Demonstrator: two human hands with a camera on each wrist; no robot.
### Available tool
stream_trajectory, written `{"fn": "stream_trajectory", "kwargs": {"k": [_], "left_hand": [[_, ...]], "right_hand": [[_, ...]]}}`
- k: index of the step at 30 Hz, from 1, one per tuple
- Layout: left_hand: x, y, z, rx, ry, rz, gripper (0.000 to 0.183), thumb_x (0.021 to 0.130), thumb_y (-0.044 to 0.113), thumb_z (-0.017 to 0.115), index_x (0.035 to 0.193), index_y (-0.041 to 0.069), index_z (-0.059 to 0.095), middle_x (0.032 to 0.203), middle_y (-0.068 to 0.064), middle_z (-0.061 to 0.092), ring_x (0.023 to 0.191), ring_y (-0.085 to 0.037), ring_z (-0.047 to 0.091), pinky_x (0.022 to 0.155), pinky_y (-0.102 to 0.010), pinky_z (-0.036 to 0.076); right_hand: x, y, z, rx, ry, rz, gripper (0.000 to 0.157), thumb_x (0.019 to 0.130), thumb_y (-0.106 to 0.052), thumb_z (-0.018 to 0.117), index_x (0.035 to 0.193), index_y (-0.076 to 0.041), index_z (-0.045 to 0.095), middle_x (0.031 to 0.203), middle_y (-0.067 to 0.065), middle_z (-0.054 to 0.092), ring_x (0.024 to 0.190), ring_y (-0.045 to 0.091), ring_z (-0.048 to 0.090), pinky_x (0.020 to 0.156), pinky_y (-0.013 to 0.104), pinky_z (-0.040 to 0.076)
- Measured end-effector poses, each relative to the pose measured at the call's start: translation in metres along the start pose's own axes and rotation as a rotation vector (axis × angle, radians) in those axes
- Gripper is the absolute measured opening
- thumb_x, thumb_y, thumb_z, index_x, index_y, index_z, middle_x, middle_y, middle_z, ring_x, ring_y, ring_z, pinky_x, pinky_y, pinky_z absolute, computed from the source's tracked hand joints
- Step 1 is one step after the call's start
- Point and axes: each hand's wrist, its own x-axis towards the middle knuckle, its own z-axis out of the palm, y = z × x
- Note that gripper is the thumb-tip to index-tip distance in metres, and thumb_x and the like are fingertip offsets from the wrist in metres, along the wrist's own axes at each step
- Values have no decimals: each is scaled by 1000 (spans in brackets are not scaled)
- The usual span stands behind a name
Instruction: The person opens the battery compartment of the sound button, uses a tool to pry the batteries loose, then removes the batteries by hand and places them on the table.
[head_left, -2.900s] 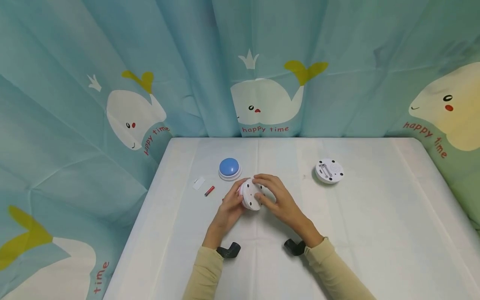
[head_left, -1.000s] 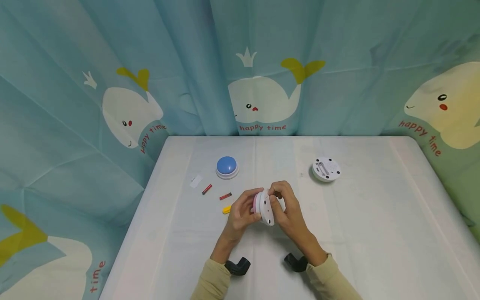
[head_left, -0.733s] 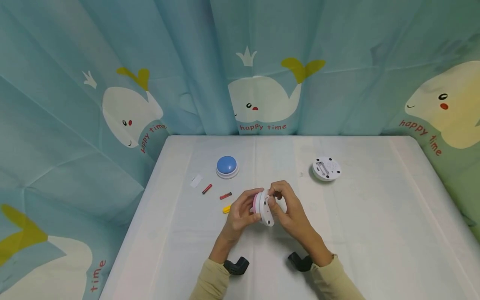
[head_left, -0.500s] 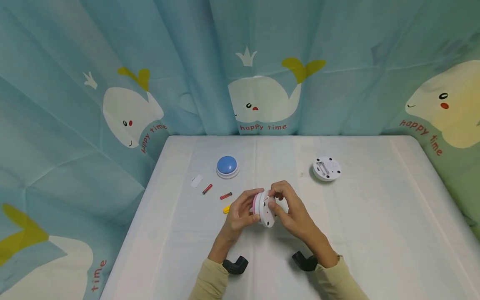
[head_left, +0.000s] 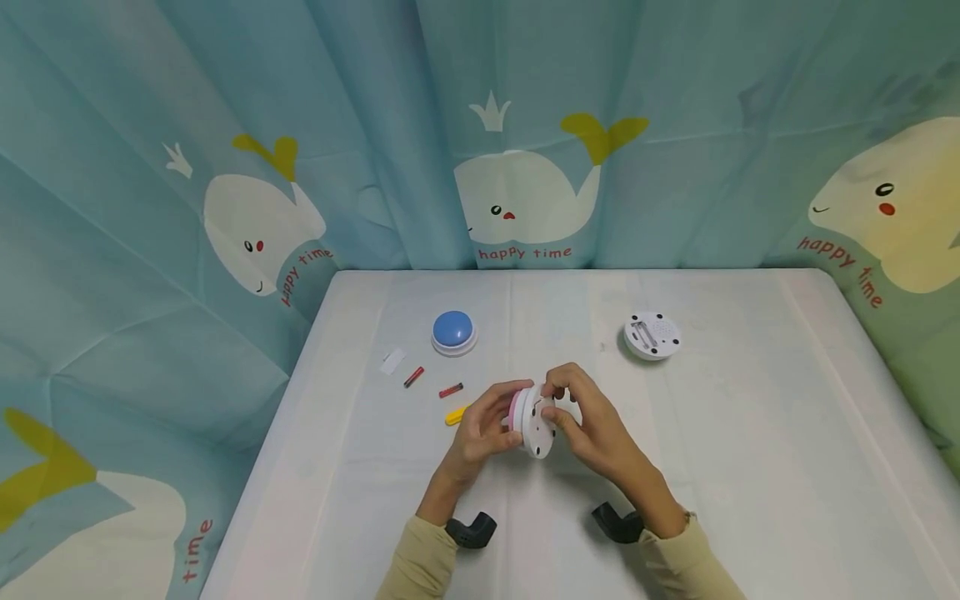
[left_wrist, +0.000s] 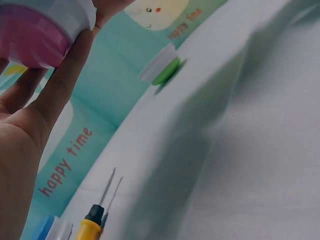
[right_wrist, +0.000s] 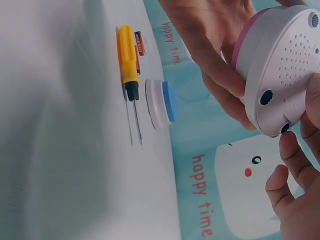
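Observation:
Held off the table is a round push button [head_left: 537,433], turned on its edge with a pink dome [left_wrist: 30,37] on the left and a white base facing right. My left hand [head_left: 477,433] grips its rim, thumb on the near side and fingers over the far side. At the underside, the thumb and index finger of my right hand [head_left: 597,429] pinch the base's edge. Speaker holes and dark round feet dot the white base [right_wrist: 282,67] in the right wrist view. My right thumb covers part of that face.
On the left lie a yellow screwdriver [head_left: 455,416], two red batteries [head_left: 413,377] and a small white piece [head_left: 392,361]. A blue push button [head_left: 453,328] stands behind them. An upside-down push button [head_left: 652,336] at the back right shows its battery slot. A whale-print curtain [head_left: 375,125] borders the table.
The pink button has moved slightly right and towards me, its base turned from upward to rightward. The screwdriver and second battery, earlier hidden by the left hand, now show.

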Motion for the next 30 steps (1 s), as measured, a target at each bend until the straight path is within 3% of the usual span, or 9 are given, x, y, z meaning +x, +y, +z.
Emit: {"fn": "stream_trajectory", "kwargs": {"k": [3,15,18,25,30], "left_hand": [[-1,-1,1,17,-1,-11,69,92,21,69,150,-6,43,150,-30,49,130,-9,59,111,-26,50],[-4,-4,2,5,35,23,71,94,26,69,150,-6,42,151,-35,47,133,-8,58,113,-24,47],[-3,-4,2,-1,32,25,71,94,26,70,150,-7,42,152,-29,49,134,-8,58,114,-24,47],[-3,-3,4,-31,28,12,73,94,27,71,150,-8,41,148,-3,58,135,-8,58,113,-25,47],[-5,-3,4,-42,38,5,74,95,28,70,151,-7,40,146,5,58,135,-8,57,114,-24,46]], "right_hand": [[-2,1,0,-14,-1,8,35,85,3,77,112,-7,56,107,1,56,101,12,50,83,34,43],[-8,-2,0,-37,38,35,36,85,6,77,107,-8,53,111,-1,64,106,10,55,84,34,40],[-10,-3,0,-39,52,34,34,86,8,75,108,-8,54,111,0,64,105,10,56,85,32,41],[-13,-2,-1,26,82,0,29,89,12,71,107,-5,56,109,3,65,102,10,57,82,29,43],[-16,0,-3,90,95,-42,21,92,11,68,106,-3,59,107,6,66,98,15,59,83,22,46]]}}
